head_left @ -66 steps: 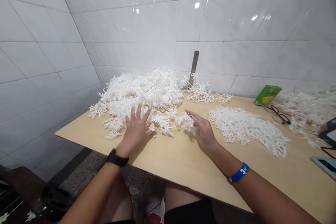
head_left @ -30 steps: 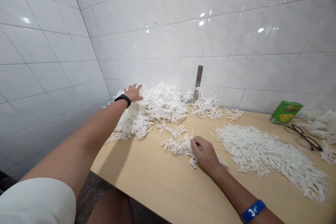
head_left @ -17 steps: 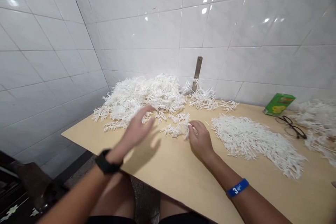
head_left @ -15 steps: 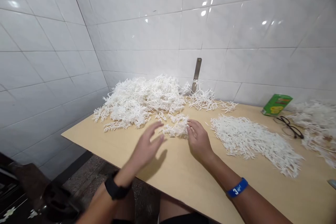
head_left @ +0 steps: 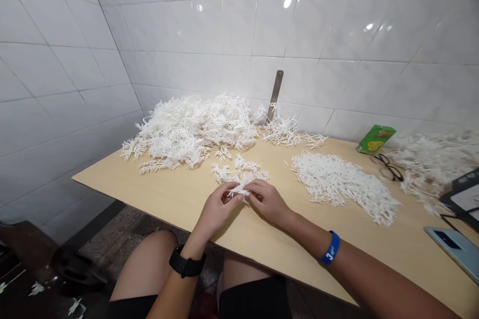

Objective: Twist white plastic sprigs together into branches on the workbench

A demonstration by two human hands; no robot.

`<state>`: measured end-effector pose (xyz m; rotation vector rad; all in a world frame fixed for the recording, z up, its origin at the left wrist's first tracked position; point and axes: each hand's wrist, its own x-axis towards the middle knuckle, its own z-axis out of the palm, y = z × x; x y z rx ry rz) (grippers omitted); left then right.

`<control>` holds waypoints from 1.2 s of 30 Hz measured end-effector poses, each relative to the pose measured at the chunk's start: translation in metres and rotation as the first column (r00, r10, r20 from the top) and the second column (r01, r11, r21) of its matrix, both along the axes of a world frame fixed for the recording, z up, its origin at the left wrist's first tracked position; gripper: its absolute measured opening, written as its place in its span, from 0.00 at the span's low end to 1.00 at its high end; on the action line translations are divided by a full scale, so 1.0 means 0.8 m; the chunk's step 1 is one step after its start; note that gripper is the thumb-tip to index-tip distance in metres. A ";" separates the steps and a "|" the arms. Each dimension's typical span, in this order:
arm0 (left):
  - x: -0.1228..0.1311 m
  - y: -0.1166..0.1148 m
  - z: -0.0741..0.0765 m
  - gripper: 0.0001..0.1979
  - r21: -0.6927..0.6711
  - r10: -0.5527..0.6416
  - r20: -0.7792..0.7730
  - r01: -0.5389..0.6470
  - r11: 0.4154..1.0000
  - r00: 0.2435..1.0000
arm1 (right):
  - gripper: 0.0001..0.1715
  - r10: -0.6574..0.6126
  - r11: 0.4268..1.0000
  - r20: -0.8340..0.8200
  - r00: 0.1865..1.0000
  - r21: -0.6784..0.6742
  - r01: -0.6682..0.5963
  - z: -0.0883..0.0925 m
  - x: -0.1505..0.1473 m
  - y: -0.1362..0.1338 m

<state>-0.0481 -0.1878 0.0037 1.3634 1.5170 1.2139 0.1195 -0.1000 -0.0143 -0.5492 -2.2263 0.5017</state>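
My left hand (head_left: 218,207) and my right hand (head_left: 266,200) meet over the near middle of the wooden table (head_left: 179,194). Both pinch the same small white plastic branched piece (head_left: 238,191) between their fingertips. Just behind them lies a small loose cluster of such pieces (head_left: 239,172). A big heap of the white branched pieces (head_left: 190,127) fills the back left corner. A flatter spread of short white sticks (head_left: 342,184) lies to the right of my hands.
A metal bracket (head_left: 275,94) stands against the tiled wall, with another small clump (head_left: 286,131) at its foot. A green box (head_left: 375,138), glasses (head_left: 387,166), more white pieces (head_left: 434,159), a phone (head_left: 454,246) and a dark device (head_left: 464,194) are at the right.
My left hand came back from the far heap and swung in to the middle. Both hands now pinch one white piece together, nearer the table's front edge.
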 end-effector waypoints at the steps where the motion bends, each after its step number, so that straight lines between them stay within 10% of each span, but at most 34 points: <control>1: 0.001 -0.001 -0.002 0.22 0.013 -0.006 -0.007 0.006 1.000 1.000 | 0.10 0.018 1.000 0.011 1.000 -0.010 -0.018 0.000 0.001 0.000; 18: -0.005 -0.007 0.003 0.18 0.040 -0.158 0.181 0.153 0.987 0.971 | 0.10 -0.020 0.966 -0.057 0.998 -0.260 0.004 0.007 0.010 -0.004; 36: 0.009 -0.020 0.004 0.20 0.084 -0.068 -0.256 0.092 0.992 0.964 | 0.09 0.046 0.992 0.039 0.998 0.112 -0.051 0.011 0.010 -0.016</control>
